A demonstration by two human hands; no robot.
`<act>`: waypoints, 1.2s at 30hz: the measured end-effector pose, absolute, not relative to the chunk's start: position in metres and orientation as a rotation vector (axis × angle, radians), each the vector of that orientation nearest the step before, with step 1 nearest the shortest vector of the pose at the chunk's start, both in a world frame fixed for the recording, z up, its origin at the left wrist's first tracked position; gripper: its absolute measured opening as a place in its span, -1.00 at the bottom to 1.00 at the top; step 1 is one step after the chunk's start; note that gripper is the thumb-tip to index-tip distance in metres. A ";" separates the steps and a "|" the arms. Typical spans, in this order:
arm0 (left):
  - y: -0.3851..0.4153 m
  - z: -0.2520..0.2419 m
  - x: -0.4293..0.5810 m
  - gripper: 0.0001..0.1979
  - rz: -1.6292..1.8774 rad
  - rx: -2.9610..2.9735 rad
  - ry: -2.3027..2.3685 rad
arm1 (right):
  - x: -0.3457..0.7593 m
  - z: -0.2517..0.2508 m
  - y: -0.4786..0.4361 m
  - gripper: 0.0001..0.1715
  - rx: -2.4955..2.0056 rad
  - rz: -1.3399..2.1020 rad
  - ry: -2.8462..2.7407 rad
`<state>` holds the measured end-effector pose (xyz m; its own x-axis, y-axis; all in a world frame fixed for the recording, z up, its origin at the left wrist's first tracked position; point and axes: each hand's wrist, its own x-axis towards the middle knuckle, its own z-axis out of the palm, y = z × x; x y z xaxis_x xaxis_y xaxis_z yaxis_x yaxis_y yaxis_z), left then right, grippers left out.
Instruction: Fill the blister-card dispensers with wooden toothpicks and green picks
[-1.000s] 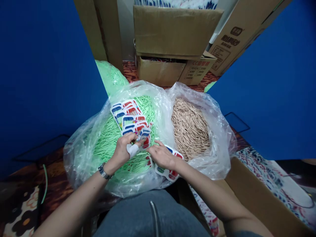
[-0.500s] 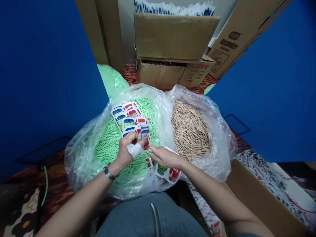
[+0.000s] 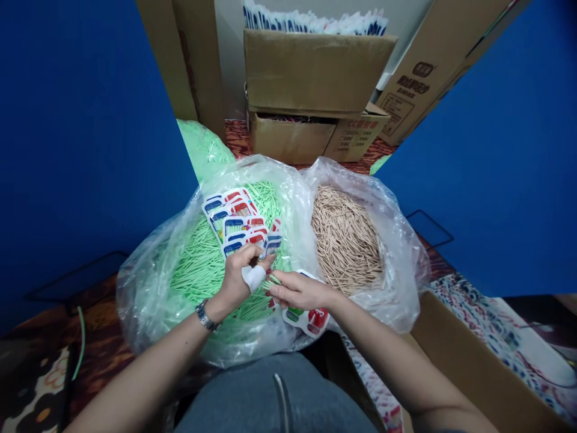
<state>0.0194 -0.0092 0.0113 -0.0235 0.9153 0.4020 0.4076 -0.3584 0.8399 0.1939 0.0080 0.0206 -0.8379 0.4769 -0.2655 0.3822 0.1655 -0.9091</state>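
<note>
My left hand (image 3: 238,273), with a white wrap at the thumb and a metal watch on the wrist, pinches a small blue, red and white printed card pack (image 3: 274,242). Right beside it, my right hand (image 3: 301,291) is closed on a few thin green sticks (image 3: 272,279) that point toward the left hand. Both hands are above a clear plastic bag (image 3: 148,270) full of green sticks (image 3: 193,258). More printed card packs (image 3: 243,227) lie overlapped on those sticks. Under my right hand rests a card with red and green prints (image 3: 311,320).
To the right stands a second clear bag (image 3: 406,276) of tan sticks (image 3: 347,240). Stacked cardboard boxes (image 3: 315,72) are behind, the top one filled with upright packs (image 3: 311,21). An open carton (image 3: 478,367) with many packs sits at the lower right.
My left hand has shifted slightly right and down with the card pack, which has turned a little. The green sticks at my right fingertips now show more clearly.
</note>
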 end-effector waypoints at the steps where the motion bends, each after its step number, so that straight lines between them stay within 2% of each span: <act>1: -0.010 0.010 0.022 -0.75 1.356 1.754 1.367 | 0.192 0.018 0.007 -0.67 -0.855 1.820 -2.281; 8: -0.010 0.014 0.015 -0.72 1.419 1.514 1.393 | 0.194 0.010 0.012 -0.57 -0.884 1.987 -1.980; 10: -0.009 0.015 0.008 -0.72 1.443 1.439 1.407 | 0.193 0.007 0.014 -0.62 -0.992 1.776 -2.138; 14: -0.010 0.013 -0.001 -0.74 1.451 1.352 1.413 | 0.174 -0.011 0.007 -0.81 -1.206 1.027 -2.737; 17: -0.012 0.012 -0.002 -0.76 1.441 1.349 1.426 | 0.155 -0.031 -0.004 -0.82 -1.223 0.654 -3.012; 20: -0.014 0.012 -0.003 -0.75 1.448 1.342 1.443 | 0.144 -0.046 -0.012 -0.77 -1.114 0.410 -3.165; 24: -0.016 0.011 -0.006 -0.72 1.451 1.345 1.432 | 0.143 -0.052 -0.012 -0.76 -1.014 0.310 -3.218; 29: -0.017 0.007 -0.008 -0.77 1.450 1.349 1.416 | 0.152 -0.036 0.000 -0.82 -1.111 0.494 -3.059; 32: -0.017 0.007 -0.010 -0.82 1.442 1.329 1.369 | 0.166 -0.023 0.007 -0.81 -1.171 0.975 -2.666; 36: -0.017 0.008 -0.011 -0.77 1.453 1.280 1.306 | 0.184 -0.021 0.010 -0.63 -1.117 1.709 -1.831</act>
